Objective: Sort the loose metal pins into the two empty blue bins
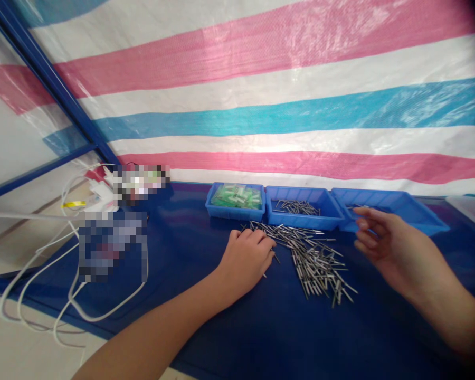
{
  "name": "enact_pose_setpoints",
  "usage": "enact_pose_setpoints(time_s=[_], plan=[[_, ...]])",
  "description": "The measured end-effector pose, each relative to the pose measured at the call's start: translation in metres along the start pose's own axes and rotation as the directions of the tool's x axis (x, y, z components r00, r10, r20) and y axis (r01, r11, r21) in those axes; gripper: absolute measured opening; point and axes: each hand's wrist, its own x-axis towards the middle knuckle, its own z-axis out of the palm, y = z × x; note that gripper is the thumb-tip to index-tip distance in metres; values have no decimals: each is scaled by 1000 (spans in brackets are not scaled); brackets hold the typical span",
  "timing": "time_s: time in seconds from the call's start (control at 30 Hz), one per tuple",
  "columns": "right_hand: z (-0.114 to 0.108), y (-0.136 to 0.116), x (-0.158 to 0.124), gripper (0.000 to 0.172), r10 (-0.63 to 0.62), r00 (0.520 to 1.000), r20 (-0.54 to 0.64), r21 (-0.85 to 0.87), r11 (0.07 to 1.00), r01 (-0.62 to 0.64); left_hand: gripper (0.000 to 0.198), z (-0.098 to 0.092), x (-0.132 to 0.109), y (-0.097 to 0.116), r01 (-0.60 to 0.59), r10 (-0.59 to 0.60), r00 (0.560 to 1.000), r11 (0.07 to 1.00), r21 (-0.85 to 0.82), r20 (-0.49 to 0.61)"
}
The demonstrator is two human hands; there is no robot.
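A loose pile of metal blind rivets (314,258) is spread over the blue tabletop. My left hand (249,253) rests at the pile's left edge, palm down with fingers curled over some rivets. A few thin rivet stems stick out beside and below its fingers; the fingertips are hidden. My right hand (383,243) is raised in front of the right blue bin (415,214), its fingers bent inward. It is slightly blurred, and whether anything lies in the fingers cannot be made out. A few rivets show inside that bin, just behind the fingertips.
The middle blue bin (306,219) holds more rivets. To its left, another blue bin (237,212) contains green-and-white packets (237,196). White cables (98,316) loop over the table's left side near blurred-out items. A striped plastic sheet (261,121) hangs behind, and a blue frame post (59,89) stands left.
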Motion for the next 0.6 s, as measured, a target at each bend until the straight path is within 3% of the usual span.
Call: enact_pose_setpoints(time_s=[0.1,0.2,0.3,0.4,0.5,0.6], plan=[[12,4,-10,19,-61,997,39,-114,991,66,14,-2,1,0,7,-12,999,994,-105,-45],[28,8,-26,25,-143,983,111,-358,917,174,8,-5,4,2,32,-75,992,931,-363,-106],[44,11,-44,28,-143,919,367,-566,749,343,9,-7,6,6,46,-178,975,746,-665,-131],[53,13,-56,25,-117,852,510,-588,675,445,13,-8,6,10,20,-226,966,545,-838,-123],[55,13,-60,21,-157,849,505,-568,680,464,14,-6,5,14,27,-259,961,422,-906,-92],[53,13,-58,19,-207,881,427,-548,715,433,13,-4,4,16,47,-267,961,409,-911,-70]])
